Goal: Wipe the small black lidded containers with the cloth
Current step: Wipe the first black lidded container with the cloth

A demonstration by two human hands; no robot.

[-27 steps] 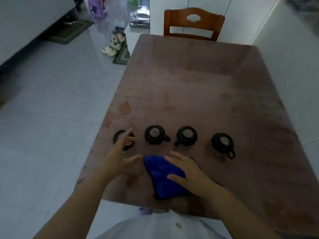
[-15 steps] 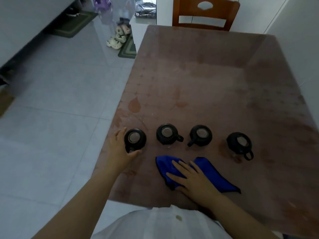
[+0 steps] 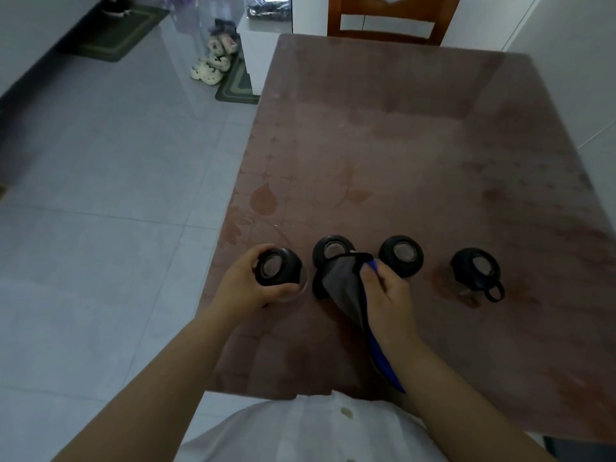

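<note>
Several small black lidded containers stand in a row near the table's front edge. My left hand (image 3: pixel 243 288) grips the leftmost container (image 3: pixel 278 265), which is raised and tilted toward me. My right hand (image 3: pixel 383 291) holds the blue cloth (image 3: pixel 343 288) bunched up off the table, just right of that container; its grey underside faces me and a blue tail hangs down along my wrist. The cloth partly covers the second container (image 3: pixel 331 250). The third container (image 3: pixel 401 255) and the fourth container (image 3: pixel 475 268), with a loop handle, stand to the right.
The reddish-brown table (image 3: pixel 416 155) with a leaf pattern runs away from me. A wooden chair (image 3: pixel 390 25) is at its far end. Tiled floor, slippers (image 3: pixel 213 63) and mats lie to the left. A white wall is at the right.
My left hand has closed around the leftmost container and lifted it. My right hand went from lying flat on the cloth to gathering it and raising it toward that container.
</note>
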